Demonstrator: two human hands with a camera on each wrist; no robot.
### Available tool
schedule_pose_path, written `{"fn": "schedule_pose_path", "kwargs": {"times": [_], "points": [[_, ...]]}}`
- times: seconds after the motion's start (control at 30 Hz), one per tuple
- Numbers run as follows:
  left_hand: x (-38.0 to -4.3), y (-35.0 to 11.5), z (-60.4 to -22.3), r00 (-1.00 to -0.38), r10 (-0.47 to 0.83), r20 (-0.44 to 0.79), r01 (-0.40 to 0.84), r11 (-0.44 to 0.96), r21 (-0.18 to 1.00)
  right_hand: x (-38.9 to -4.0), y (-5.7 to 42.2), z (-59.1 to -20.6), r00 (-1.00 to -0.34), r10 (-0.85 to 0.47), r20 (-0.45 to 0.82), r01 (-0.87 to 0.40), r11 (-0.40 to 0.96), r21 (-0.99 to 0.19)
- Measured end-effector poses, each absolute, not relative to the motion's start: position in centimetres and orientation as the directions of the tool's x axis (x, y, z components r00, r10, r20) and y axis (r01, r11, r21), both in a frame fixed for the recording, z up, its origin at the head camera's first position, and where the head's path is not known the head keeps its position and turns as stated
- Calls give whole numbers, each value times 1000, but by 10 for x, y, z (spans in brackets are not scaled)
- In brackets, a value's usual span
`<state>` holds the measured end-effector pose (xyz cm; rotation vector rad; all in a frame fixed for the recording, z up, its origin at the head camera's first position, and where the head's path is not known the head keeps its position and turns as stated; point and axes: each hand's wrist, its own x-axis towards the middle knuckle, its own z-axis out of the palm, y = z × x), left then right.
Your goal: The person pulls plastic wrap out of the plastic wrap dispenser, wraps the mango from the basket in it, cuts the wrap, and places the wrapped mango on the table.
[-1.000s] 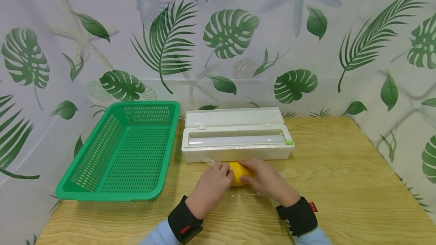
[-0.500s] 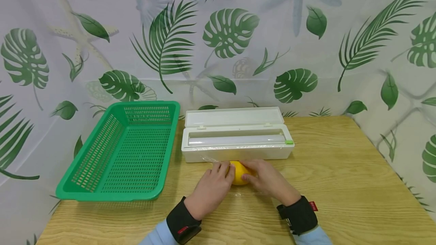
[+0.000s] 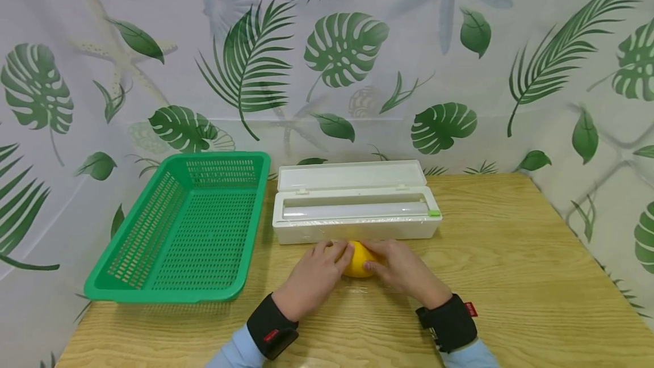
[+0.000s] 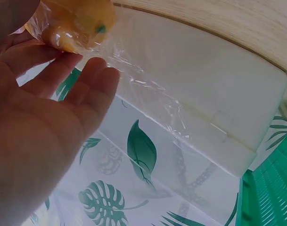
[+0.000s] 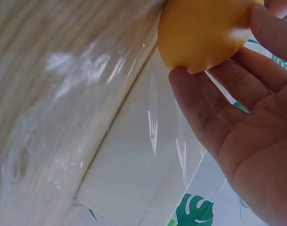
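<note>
A rounded yellow fruit or vegetable [image 3: 359, 260] with a small green spot sits on the table between both hands; its exact kind is unclear. My left hand [image 3: 318, 275] holds its left side through clear cling film [image 4: 150, 89], the ring and little fingers reaching past it. On the right side, my right hand [image 3: 407, 270] grips it between thumb and fingers. Loose film [image 5: 63, 103] also spreads over the wood in the right wrist view. Just behind stands a white cling film dispenser box [image 3: 357, 233], lid up, its roll [image 3: 355, 210] showing inside.
A green plastic basket [image 3: 245, 254] stands on the left of the wooden table [image 3: 511, 266]. The dispenser's raised lid [image 3: 352, 176] is near the leaf-printed cloth [image 3: 388, 90] behind. A small green piece [image 3: 434, 213] sits at the box's right end.
My left hand has shifted slightly left and its fingers have straightened from a tighter curl over the film. The right hand stays nearly still on the yellow thing.
</note>
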<state>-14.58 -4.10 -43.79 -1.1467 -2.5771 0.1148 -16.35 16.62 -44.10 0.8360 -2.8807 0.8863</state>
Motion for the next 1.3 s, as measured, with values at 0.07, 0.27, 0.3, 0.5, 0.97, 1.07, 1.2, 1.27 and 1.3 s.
{"fn": "schedule_pose_path", "kwargs": {"times": [0.07,0.27,0.3,0.5,0.97,1.07,1.2,1.27,1.3], "points": [[-148,-42,-438,-607,748,267,731,658,-181,-164,166,-441,-861,-483,158,-488,701,-520],[-153,-41,-437,-583,757,296,774,628,-80,-164,166,-442,-875,-463,142,-463,713,-527],[-153,-40,-438,-583,752,306,774,629,-72,-164,166,-442,-876,-461,141,-461,715,-526],[-156,-36,-442,-609,725,322,742,664,-91,-164,165,-442,-881,-451,142,-454,723,-521],[-155,-36,-444,-648,715,262,723,686,-86,-165,166,-443,-880,-454,142,-451,703,-550],[-154,-35,-445,-650,716,254,721,687,-90,-165,168,-441,-873,-467,138,-458,690,-561],[-153,-35,-445,-655,715,245,716,691,-102,-164,174,-436,-871,-474,131,-460,690,-560],[-153,-36,-445,-660,711,244,709,696,-113,-164,181,-432,-881,-457,120,-441,705,-555],[-152,-36,-445,-662,709,245,705,699,-118,-164,185,-431,-889,-444,112,-427,718,-550]]}}
